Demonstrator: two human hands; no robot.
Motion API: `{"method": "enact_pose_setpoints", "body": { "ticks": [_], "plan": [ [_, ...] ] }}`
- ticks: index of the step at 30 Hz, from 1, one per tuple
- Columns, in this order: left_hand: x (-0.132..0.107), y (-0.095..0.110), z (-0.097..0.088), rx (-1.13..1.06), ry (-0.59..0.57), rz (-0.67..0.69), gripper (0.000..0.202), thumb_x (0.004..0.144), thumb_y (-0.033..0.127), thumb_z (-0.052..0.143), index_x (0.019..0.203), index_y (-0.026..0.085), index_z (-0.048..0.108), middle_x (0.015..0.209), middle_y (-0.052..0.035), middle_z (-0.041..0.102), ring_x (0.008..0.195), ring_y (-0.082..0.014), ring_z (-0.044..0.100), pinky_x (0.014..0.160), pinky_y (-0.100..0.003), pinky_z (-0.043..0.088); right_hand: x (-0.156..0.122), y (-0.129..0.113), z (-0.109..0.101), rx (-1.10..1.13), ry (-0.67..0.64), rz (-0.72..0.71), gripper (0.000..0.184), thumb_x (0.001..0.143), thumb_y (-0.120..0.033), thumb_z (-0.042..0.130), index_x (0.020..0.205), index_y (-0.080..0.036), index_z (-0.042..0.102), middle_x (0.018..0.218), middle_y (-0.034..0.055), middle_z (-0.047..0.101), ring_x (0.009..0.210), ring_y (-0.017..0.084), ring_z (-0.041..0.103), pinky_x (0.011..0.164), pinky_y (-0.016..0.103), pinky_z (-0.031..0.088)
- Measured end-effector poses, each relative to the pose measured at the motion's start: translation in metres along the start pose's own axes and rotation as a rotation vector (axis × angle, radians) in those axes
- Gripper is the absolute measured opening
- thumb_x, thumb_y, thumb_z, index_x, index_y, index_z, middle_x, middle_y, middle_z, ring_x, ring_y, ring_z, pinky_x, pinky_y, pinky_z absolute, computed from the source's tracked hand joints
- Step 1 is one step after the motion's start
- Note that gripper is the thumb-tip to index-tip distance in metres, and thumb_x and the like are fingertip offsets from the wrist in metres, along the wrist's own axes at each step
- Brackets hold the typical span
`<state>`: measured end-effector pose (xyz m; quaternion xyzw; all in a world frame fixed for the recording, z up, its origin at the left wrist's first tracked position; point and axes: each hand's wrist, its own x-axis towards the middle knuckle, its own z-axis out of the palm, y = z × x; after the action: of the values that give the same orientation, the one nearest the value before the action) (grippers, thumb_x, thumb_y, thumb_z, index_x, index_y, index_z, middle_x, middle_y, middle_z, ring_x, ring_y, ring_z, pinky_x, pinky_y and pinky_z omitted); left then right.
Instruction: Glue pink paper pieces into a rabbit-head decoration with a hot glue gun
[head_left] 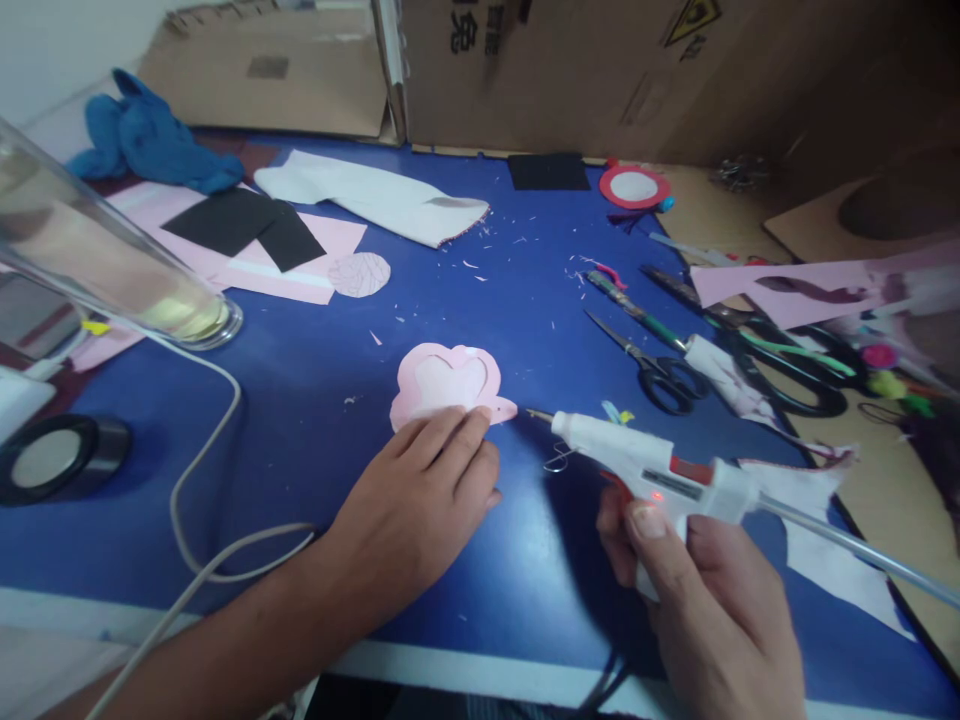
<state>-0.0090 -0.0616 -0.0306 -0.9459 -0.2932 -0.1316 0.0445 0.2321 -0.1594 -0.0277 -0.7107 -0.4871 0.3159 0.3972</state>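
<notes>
A pink paper cut-out (pixel 446 382), layered and rounded like a flower, lies on the blue table top (pixel 315 400). My left hand (pixel 420 500) rests flat on the table, its fingertips pressed together on the cut-out's near edge. My right hand (pixel 705 590) is wrapped around the grip of a white hot glue gun (pixel 645 465). The gun's nozzle points left and sits just right of the pink cut-out, a little apart from it. A clear glue stick (pixel 855 545) sticks out of the gun's back end.
Black scissors (pixel 660 372) and other tools lie right of the cut-out. A clear glass (pixel 112 270) stands at left, with black tape (pixel 52 460) and a white cable (pixel 210 470) nearby. Pink, black and white sheets (pixel 247 240), blue cloth (pixel 150 140) and cardboard boxes (pixel 525 70) fill the back.
</notes>
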Motion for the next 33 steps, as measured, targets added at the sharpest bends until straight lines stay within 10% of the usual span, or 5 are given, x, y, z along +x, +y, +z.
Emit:
{"method": "enact_pose_setpoints", "body": {
  "ticks": [33],
  "plan": [
    [-0.003,0.002,0.003,0.017,0.078,-0.018,0.021,0.111,0.020,0.061,0.117,0.009,0.078,0.144,-0.0240,0.077,0.135,-0.0346,0.075,0.114,-0.049,0.064,-0.002,-0.003,0.002,0.018,0.024,-0.033,0.050,0.110,-0.058,0.063,0.075,-0.023,0.073,0.066,0.0034,0.069,0.061,0.018,0.063,0.054,0.027,0.049]
  ]
}}
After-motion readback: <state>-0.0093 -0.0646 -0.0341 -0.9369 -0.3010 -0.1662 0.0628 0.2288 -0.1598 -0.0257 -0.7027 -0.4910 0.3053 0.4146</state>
